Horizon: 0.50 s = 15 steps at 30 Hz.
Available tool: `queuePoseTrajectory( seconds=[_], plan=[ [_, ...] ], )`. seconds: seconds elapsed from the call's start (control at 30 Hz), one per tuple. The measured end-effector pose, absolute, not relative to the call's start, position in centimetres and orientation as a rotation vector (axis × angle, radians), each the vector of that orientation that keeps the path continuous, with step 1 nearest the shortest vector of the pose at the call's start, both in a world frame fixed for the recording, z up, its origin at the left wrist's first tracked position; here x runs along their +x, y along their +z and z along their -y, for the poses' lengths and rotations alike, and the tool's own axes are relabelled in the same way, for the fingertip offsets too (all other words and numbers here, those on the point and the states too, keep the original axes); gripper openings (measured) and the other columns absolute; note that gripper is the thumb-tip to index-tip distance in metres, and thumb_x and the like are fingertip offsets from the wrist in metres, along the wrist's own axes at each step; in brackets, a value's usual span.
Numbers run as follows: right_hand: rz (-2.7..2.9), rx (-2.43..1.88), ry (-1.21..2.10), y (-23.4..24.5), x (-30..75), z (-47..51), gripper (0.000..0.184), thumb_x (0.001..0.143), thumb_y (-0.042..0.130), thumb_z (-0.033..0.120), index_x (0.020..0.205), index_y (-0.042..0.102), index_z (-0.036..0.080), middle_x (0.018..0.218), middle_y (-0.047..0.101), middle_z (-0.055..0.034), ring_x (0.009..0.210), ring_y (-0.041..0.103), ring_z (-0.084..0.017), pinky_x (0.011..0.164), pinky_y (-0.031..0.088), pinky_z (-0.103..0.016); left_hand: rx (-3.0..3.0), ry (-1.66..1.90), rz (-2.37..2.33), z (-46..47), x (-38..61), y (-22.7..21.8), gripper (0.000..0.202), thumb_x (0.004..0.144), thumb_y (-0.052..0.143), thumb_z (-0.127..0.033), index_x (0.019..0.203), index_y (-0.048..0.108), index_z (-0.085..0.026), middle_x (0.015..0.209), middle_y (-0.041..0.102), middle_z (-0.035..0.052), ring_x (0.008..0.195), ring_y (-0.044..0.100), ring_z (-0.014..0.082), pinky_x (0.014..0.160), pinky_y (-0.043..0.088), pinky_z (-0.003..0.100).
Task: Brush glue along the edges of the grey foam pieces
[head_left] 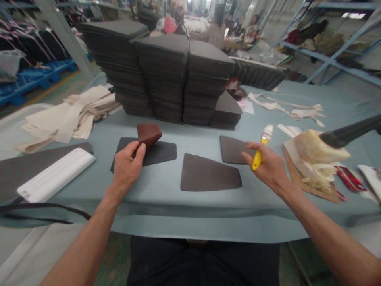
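Note:
My left hand (127,163) pinches a dark red leather piece (148,134) between thumb and fingers, lifting it off a flat dark panel (160,152) on the grey-blue table (166,202). My right hand (266,163) is closed round the yellow handle of a glue brush (262,146), whose pale bristles point up and away. Two more dark panels lie flat: one in the middle (208,173), one partly under my right hand (232,149).
Tall stacks of dark panels (166,71) stand at the back. Beige fabric strips (71,115) lie at left, a white block (56,174) at front left. A glue-crusted container with a black handle (318,153) sits at right. A person works far behind.

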State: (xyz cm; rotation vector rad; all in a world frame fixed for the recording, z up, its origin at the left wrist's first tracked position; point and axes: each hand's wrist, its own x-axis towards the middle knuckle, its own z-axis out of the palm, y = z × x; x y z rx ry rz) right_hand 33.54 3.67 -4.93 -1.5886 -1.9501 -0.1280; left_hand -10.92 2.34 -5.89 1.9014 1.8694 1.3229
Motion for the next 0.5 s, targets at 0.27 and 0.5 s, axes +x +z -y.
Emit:
queuePoseTrajectory(
  seconds=[0.27,0.5],
  plan=[
    [1.956,-1.137,0.503,-0.8,17.7,0.5,0.019,0.1,0.065,0.043,0.106,0.065,0.025,0.09,0.082,-0.0048,0.08,0.081,-0.023,0.073,0.061,-0.035,2.13,1.59,-1.794,4.0,-7.2,-7.0,0.01,0.103,0.062,-0.024,0.098,0.07,-0.02,0.103,0.076,0.0068,0.099,0.072,0.0206,0.092,0.055,0.032],
    [1.763,-1.158,0.877,-2.7,12.3,1.2,0.026,0.097,0.066,0.05,0.105,0.056,0.027,0.127,0.079,-0.0118,0.113,0.08,-0.027,0.094,0.061,-0.042,2.23,1.616,-1.579,7.2,-3.7,-9.5,0.024,0.101,0.062,-0.006,0.12,0.069,-0.018,0.118,0.076,0.01,0.112,0.072,0.0199,0.101,0.058,0.032]
  ],
)
